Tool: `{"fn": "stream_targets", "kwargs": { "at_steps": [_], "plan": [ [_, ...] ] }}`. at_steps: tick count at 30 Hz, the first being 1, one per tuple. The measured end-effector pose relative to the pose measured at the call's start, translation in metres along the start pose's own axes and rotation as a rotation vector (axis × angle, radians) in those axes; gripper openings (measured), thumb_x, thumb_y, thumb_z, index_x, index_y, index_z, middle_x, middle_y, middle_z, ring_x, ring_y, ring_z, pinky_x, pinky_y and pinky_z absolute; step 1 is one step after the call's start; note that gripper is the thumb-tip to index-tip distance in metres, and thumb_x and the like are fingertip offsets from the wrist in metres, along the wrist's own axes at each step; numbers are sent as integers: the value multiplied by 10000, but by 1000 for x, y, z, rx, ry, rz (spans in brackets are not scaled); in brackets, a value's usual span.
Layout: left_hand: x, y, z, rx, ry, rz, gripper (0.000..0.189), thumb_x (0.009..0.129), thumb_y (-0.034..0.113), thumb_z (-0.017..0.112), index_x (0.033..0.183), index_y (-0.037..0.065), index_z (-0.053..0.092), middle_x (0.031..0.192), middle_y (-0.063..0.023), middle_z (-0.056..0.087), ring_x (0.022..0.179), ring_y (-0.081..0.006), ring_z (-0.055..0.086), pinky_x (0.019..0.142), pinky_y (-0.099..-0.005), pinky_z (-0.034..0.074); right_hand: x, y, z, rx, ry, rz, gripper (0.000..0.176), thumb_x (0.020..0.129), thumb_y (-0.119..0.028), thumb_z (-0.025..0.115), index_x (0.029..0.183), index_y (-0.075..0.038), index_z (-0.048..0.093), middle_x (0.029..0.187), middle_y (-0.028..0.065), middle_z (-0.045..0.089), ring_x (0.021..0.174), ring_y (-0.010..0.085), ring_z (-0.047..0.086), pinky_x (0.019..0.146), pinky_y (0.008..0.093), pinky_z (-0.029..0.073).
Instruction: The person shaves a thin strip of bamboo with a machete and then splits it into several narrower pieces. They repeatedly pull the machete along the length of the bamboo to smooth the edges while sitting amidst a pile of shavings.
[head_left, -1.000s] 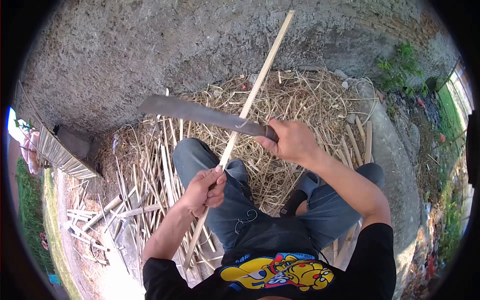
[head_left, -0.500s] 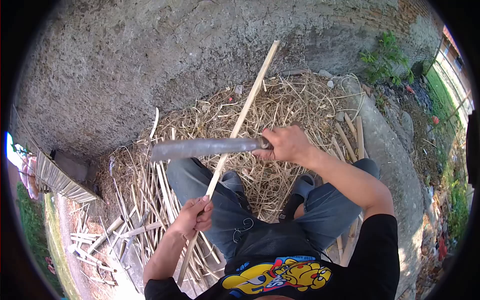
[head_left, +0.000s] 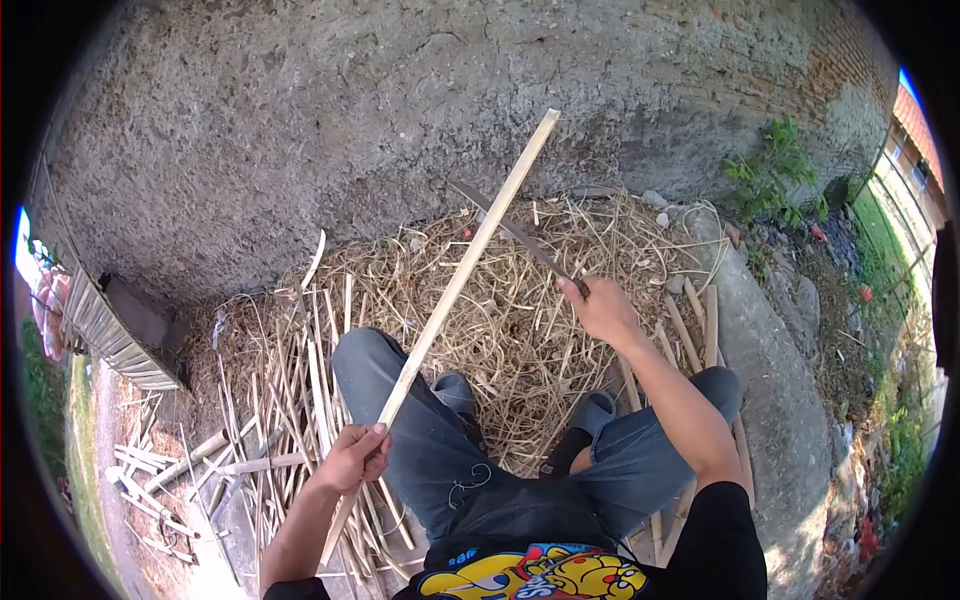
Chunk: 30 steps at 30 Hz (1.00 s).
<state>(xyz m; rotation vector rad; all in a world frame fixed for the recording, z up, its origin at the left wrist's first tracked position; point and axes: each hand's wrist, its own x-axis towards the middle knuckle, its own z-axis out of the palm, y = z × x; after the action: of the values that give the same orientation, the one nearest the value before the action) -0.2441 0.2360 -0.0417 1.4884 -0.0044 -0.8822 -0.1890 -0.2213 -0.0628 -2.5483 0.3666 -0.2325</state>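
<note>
My left hand (head_left: 355, 459) is closed around the lower part of a long pale wooden strip (head_left: 470, 262), which slants up and to the right toward the wall. In my right hand (head_left: 602, 310) is the handle of a large knife (head_left: 528, 240). Its blade points up and to the left, seen nearly edge-on, and passes behind the strip, its tip showing on the far side. Whether blade and strip touch I cannot tell.
A rough wall (head_left: 400, 110) rises in front. Shavings (head_left: 540, 300) cover the ground between my legs. Cut strips (head_left: 290, 400) lie in a heap at the left, others at the right beside a concrete edge (head_left: 775, 370). A green plant (head_left: 775, 170) grows by the wall.
The knife has turned from lying flat across the strip, broad side showing, to edge-on and slanted behind it. My left hand has moved down and left with the strip.
</note>
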Motion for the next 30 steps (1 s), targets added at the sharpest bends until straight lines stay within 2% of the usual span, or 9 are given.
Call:
{"fn": "stream_targets", "kwargs": {
  "at_steps": [5,7,11,13,16,20,22,24,30],
  "plan": [
    [-5,-15,-15,74,291,203,456,1113,397,421,858,41,546,606,7,442,494,-82,363,460,-248,302,-10,37,46,315,0,-7,744,1003,-620,503,692,43,635,659,210,625,568,368,610,623,468,485],
    [-12,-34,-22,136,322,283,441,1117,375,421,851,44,539,612,18,438,492,-72,369,468,-241,314,-19,58,59,551,-47,252,696,997,-607,535,722,26,623,601,119,589,478,251,573,522,404,464],
    [-20,-52,-17,84,431,256,465,1117,387,412,797,64,513,567,19,442,457,-80,410,444,-249,336,-51,34,32,890,-96,424,595,996,-574,569,810,-11,600,581,33,532,447,142,521,433,313,410],
    [-19,-64,-15,10,415,298,468,1114,400,414,802,66,517,556,18,437,443,-79,400,436,-252,333,-54,15,16,1077,-69,372,475,1003,-510,587,871,-56,551,586,4,476,433,100,481,395,259,369],
    [-16,-75,-11,-53,418,386,497,1103,441,431,782,73,523,528,15,432,416,-79,392,425,-256,337,-54,-21,-16,1163,-87,185,417,1003,-454,599,853,-72,524,601,14,473,427,101,466,396,274,378],
    [-11,-84,-12,-57,402,418,556,1097,447,449,700,65,526,544,4,499,441,-76,450,444,-254,361,-63,-76,-60,1054,-45,71,378,993,-448,604,865,-103,519,641,-4,478,435,75,450,401,263,392],
    [-14,-87,-5,119,506,567,535,1099,420,449,714,59,534,530,-1,497,427,-77,446,417,-246,342,-81,-107,-77,1038,-72,-2,358,995,-425,603,877,-96,523,643,-3,476,435,74,446,408,262,388],
    [-28,-85,-2,78,494,532,526,1087,406,490,710,47,567,542,1,527,456,-62,478,439,-245,364,-89,-138,-88,1119,-130,-47,318,992,-356,620,866,-75,540,632,17,489,442,95,467,424,272,407],
    [-40,-98,11,246,576,632,496,1060,347,559,686,25,607,544,-3,571,493,-69,545,465,-256,405,-121,-174,-82,1105,-266,-82,495,1034,-510,510,873,-44,548,635,30,511,444,104,475,427,260,400]
  ]
}}
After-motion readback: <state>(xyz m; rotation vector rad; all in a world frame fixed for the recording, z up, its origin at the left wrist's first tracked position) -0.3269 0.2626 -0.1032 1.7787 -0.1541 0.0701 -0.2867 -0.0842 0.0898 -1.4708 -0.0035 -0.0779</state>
